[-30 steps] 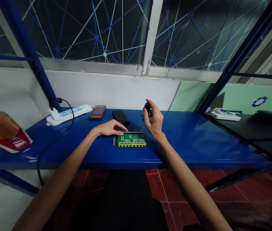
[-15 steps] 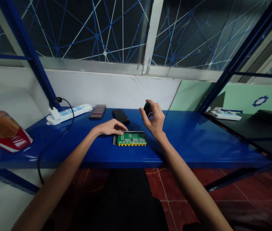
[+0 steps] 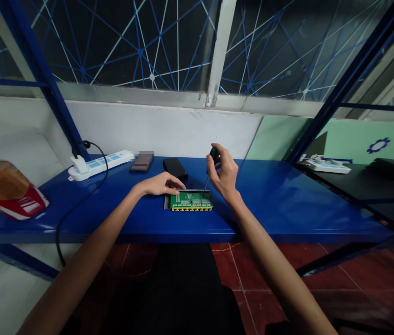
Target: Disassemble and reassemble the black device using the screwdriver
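Note:
A green circuit board (image 3: 191, 199) with a row of yellow ports along its near edge sits in a shallow metal tray (image 3: 166, 203) on the blue table. My left hand (image 3: 162, 184) grips the tray and board at the far left corner, thumb on the front side and fingers behind. Upright over the board's far right part is a screwdriver (image 3: 213, 155) with a dark handle and thin shaft. My right hand (image 3: 225, 171) is closed round its handle. The shaft's tip reaches down to the board, though the exact spot it touches is too small to make out.
Behind the board lies a flat black case (image 3: 175, 168), with a phone (image 3: 142, 162) to its left. A white power strip (image 3: 101, 165) with a black cable (image 3: 81, 193) is farther left. A drink bottle (image 3: 8, 190) stands at the left. The blue table (image 3: 270, 200) ends close to me.
My right thumb has shifted round the screwdriver handle, and the fingers are now closer together on it. My left hand and the board stay in place.

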Tool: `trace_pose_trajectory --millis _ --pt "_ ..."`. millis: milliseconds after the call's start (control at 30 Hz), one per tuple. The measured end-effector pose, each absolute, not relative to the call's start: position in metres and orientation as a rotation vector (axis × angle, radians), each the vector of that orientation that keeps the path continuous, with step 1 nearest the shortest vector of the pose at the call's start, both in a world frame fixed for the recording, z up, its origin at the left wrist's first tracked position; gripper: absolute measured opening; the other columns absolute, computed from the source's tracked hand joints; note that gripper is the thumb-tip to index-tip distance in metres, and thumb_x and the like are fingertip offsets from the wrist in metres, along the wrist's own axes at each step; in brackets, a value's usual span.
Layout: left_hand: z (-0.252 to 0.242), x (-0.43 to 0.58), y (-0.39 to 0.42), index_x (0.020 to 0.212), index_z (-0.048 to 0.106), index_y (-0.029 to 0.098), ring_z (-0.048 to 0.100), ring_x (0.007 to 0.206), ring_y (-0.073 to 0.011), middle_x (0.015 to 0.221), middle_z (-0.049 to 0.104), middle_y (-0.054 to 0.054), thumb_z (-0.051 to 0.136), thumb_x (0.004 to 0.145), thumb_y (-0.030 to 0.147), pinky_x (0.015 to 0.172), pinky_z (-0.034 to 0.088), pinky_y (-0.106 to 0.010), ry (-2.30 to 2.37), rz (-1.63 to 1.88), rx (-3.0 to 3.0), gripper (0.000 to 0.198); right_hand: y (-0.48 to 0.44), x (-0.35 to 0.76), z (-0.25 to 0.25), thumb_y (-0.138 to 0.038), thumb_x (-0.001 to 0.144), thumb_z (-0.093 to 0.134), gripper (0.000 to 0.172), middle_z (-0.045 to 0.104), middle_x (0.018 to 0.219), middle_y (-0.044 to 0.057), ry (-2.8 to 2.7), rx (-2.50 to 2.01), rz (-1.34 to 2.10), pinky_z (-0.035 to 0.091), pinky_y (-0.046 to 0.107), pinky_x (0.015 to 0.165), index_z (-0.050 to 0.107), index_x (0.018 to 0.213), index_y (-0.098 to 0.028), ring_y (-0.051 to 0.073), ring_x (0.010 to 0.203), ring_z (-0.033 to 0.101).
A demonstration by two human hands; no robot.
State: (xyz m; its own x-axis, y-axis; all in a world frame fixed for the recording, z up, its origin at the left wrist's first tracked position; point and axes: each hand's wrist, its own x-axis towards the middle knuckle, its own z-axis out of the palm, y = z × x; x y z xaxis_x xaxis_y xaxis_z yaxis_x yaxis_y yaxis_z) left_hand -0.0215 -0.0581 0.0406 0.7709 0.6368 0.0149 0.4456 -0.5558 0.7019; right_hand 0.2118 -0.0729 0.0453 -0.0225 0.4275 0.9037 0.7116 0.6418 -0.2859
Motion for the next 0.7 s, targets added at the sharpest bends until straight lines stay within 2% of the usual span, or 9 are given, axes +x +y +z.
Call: trace_pose_trajectory --millis 133,267,433,600,700 --pt "0.0387 -0.0224 -0.0568 0.112 0.068 0.020 0.064 0.097 -0.0243 0.110 0.070 -0.009 0.065 0.083 0.035 0.079 0.048 -0.034 0.807 0.362 2.252 0.033 -0.0728 0.2119 0.0448 -0.033 0.096 0.041 0.037 0.064 0.097 0.006 -1.651 -0.955 -0.263 0.050 0.030 0.064 0.049 0.130 -0.021 0.014 0.065 0.058" --pt "0.0364 -0.0229 -0.0554 0.112 0.069 0.021 0.065 0.095 -0.0239 0.109 0.070 -0.009 0.065 0.082 0.036 0.079 0.048 -0.034 0.792 0.380 2.245 0.033 -0.0752 0.2110 0.0468 -0.042 0.090 0.053 0.038 0.061 0.088 0.006 -1.620 -0.988 -0.322 0.049 0.029 0.061 0.058 0.120 -0.020 0.014 0.062 0.055" --pt "0.0371 -0.0216 -0.0562 0.110 0.070 0.022 0.065 0.093 -0.0241 0.106 0.072 -0.009 0.066 0.081 0.035 0.077 0.047 -0.034 0.775 0.404 2.240 0.032 -0.0768 0.2112 0.0465 -0.034 0.096 0.040 0.037 0.065 0.097 0.007 -1.653 -0.988 -0.252 0.050 0.029 0.065 0.052 0.129 -0.020 0.013 0.066 0.059" --pt "0.0370 -0.0213 -0.0558 0.110 0.070 0.022 0.065 0.094 -0.0247 0.106 0.071 -0.009 0.066 0.081 0.035 0.077 0.047 -0.034 0.783 0.408 2.243 0.033 -0.0791 0.2106 0.0484 -0.042 0.091 0.050 0.040 0.064 0.094 0.007 -1.638 -1.038 -0.282 0.050 0.029 0.065 0.057 0.124 -0.020 0.015 0.068 0.059" --pt "0.0359 -0.0217 -0.0552 0.110 0.070 0.022 0.065 0.092 -0.0246 0.105 0.072 -0.009 0.066 0.081 0.035 0.076 0.048 -0.034 0.771 0.414 2.247 0.032 -0.0806 0.2107 0.0490 -0.038 0.095 0.042 0.038 0.065 0.099 0.008 -1.655 -1.025 -0.238 0.050 0.029 0.068 0.057 0.126 -0.020 0.014 0.070 0.060"
